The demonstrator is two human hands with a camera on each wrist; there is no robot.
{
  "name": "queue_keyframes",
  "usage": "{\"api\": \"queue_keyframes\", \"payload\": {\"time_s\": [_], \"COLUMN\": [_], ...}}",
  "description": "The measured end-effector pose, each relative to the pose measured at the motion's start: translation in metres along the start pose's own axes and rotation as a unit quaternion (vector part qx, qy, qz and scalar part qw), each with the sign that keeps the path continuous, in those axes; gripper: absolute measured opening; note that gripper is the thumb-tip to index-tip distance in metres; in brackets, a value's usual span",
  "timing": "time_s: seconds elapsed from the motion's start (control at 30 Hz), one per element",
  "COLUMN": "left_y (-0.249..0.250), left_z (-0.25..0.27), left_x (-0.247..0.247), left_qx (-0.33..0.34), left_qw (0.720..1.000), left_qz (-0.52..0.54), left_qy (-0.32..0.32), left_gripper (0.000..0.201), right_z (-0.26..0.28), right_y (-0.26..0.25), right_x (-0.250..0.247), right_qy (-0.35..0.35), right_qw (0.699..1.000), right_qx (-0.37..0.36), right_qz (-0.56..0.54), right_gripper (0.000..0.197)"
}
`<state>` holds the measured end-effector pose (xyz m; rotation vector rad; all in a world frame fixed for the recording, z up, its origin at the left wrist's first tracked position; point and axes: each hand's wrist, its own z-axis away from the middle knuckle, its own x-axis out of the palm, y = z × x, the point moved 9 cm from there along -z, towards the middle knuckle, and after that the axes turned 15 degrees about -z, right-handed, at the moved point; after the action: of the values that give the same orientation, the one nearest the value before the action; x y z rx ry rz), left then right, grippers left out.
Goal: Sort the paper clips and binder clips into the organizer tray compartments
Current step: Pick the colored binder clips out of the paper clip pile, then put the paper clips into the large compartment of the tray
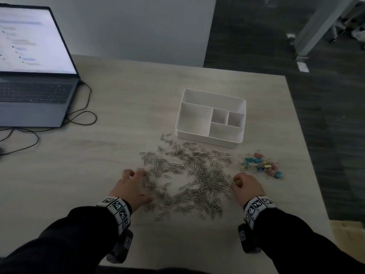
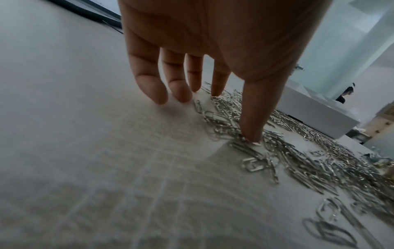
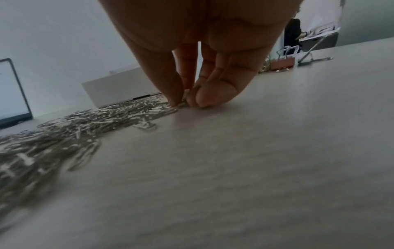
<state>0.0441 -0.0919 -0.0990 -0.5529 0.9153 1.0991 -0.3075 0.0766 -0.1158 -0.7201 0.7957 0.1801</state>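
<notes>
Lying in a wide, thin scatter at the middle of the desk (image 1: 110, 107), the paper clips (image 1: 185, 175) look light, stiff and slick; flat on the wood grain they will resist a straight pinch and are likelier to come up if raked into a heap and scooped, or nipped by an edge that tips up. They also hook into one another, so a lift may drag a chain of them along.

At 3 o'clock from that scatter, well apart, sits a small cluster of coloured binder clips (image 1: 260, 165), springier and bulkier, best taken by the body or the wire handles.

At 12 o'clock, just beyond the farthest clips, stands the white organizer tray (image 1: 212, 98), its compartments showing nothing inside.

The left hand (image 1: 132, 186) is at the scatter's 9 o'clock edge, its fingers (image 2: 157, 87) spread and the thumb tip pressed down among the clips. The right hand (image 1: 246, 187), at the 3 o'clock edge, has thumb and fingertips (image 3: 213, 96) drawn together at the desk, apparently pinching a clip, though what lies between them is too small to tell.

An open laptop (image 1: 33, 76) sits at 10 o'clock.
</notes>
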Motion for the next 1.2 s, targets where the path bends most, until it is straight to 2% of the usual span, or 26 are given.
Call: {"api": "queue_keyframes", "payload": {"time_s": [0.13, 0.23, 0.3, 0.4, 0.47, 0.53, 0.6, 0.67, 0.73, 0.8, 0.9, 1.0, 1.1, 1.2], "left_y": [0.001, 0.001, 0.002, 0.01, 0.019, 0.032, 0.043, 0.045, 0.037, 0.028, 0.022, 0.029, 0.047, 0.068], "left_z": [-0.009, -0.019, -0.026, -0.037, -0.043, -0.046, -0.045, -0.041, -0.035, -0.03, -0.023, -0.01, -0.003, 0.0], "left_x": [-0.005, -0.006, -0.007, -0.007, -0.007, -0.008, -0.011, -0.017, -0.022, -0.021, -0.005, 0.018, 0.031, 0.037], "left_qx": [0.03, 0.061, 0.075, 0.093, 0.113, 0.149, 0.187, 0.203, 0.201, 0.199, 0.212, 0.241, 0.271, 0.29], "left_qw": [0.999, 0.998, 0.997, 0.995, 0.993, 0.988, 0.981, 0.979, 0.979, 0.975, 0.954, 0.923, 0.903, 0.899], "left_qz": [0.016, 0.009, 0.004, 0.001, 0.006, 0.027, 0.051, 0.031, -0.027, -0.096, -0.181, -0.221, -0.283, -0.303], "left_qy": [0.007, 0.018, 0.019, 0.02, 0.021, 0.018, 0.006, 0.002, 0.0, -0.022, -0.114, -0.2, -0.178, -0.128], "left_gripper": [0.061, 0.047, 0.038, 0.03, 0.029, 0.028, 0.029, 0.035, 0.043, 0.051, 0.063, 0.06, 0.067, 0.068], "right_z": [0.002, -0.001, 0.004, 0.026, 0.035, 0.042, 0.048, 0.053, 0.056, 0.057, 0.059, 0.065, 0.071, 0.066], "right_y": [0.019, 0.06, 0.069, 0.029, 0.01, -0.003, -0.018, -0.037, -0.049, -0.055, -0.051, -0.034, -0.027, -0.041], "right_x": [-0.021, -0.036, -0.043, -0.047, -0.031, -0.001, 0.027, 0.047, 0.061, 0.06, 0.047, 0.055, 0.07, 0.08], "right_qy": [0.06, 0.131, 0.166, 0.194, 0.15, 0.053, -0.03, -0.088, -0.129, -0.123, -0.091, -0.127, -0.149, -0.138], "right_qw": [0.993, 0.968, 0.961, 0.965, 0.979, 0.989, 0.995, 0.996, 0.991, 0.992, 0.994, 0.989, 0.984, 0.989], "right_qx": [0.074, 0.134, 0.136, 0.082, 0.056, 0.073, 0.059, 0.01, -0.021, -0.03, -0.021, 0.013, 0.015, -0.006], "right_qz": [-0.063, -0.169, -0.177, -0.154, -0.126, -0.113, -0.077, -0.026, 0.005, 0.025, 0.052, 0.08, 0.093, 0.06], "right_gripper": [0.011, 0.019, 0.022, 0.02, 0.026, 0.042, 0.062, 0.079, 0.086, 0.087, 0.081, 0.081, 0.085, 0.069]}}
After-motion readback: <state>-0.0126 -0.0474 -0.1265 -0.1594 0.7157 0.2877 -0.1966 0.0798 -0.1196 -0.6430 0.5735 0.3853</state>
